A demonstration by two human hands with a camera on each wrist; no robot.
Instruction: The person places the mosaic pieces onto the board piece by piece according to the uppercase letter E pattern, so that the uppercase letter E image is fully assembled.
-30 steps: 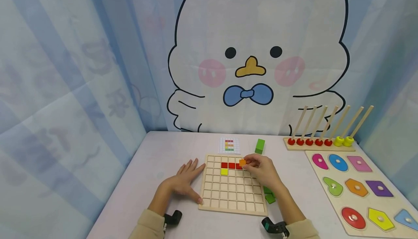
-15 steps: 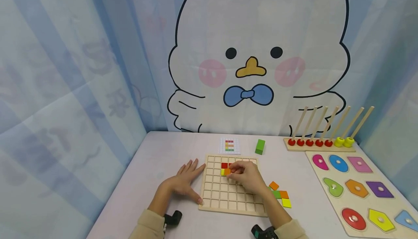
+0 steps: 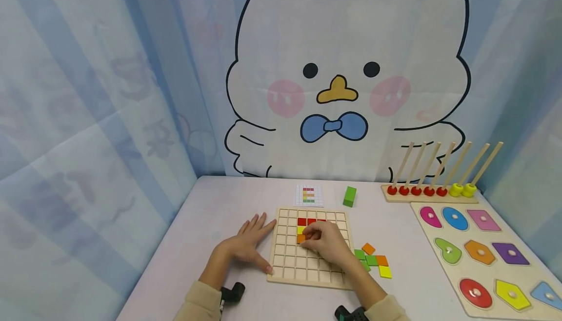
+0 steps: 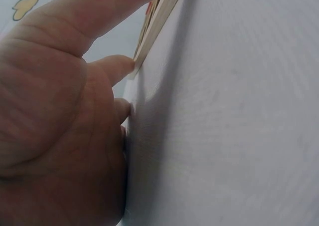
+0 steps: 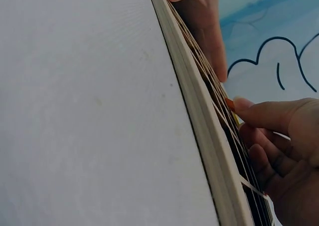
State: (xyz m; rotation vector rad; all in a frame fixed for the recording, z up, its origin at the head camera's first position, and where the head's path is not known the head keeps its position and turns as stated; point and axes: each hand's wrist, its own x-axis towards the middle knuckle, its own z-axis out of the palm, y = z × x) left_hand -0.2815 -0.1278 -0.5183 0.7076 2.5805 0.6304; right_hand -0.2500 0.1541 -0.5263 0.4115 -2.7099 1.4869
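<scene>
A wooden grid board (image 3: 307,283) lies on the table, with red tiles (image 3: 301,222) in a row and a yellow tile (image 3: 300,230) under the leftmost one. My right hand (image 3: 329,244) pinches an orange square tile (image 3: 300,239) at the cell just below the yellow one. In the right wrist view the thumb is on that tile's edge; whether it sits fully down in the cell I cannot tell. Fingers spread, my left hand (image 3: 246,244) rests on the table and touches the board's left side, its thumb at the near corner.
Loose green, orange and yellow tiles (image 3: 385,272) lie right of the board. Behind it are a pattern card (image 3: 318,196) and a green block (image 3: 349,196). A bead-and-peg stand (image 3: 430,199) and a knobbed shape puzzle (image 3: 465,274) occupy the right side.
My right hand has carried the orange tile left and toward me, from over the red row's right end to below the yellow tile. The left hand stays put.
</scene>
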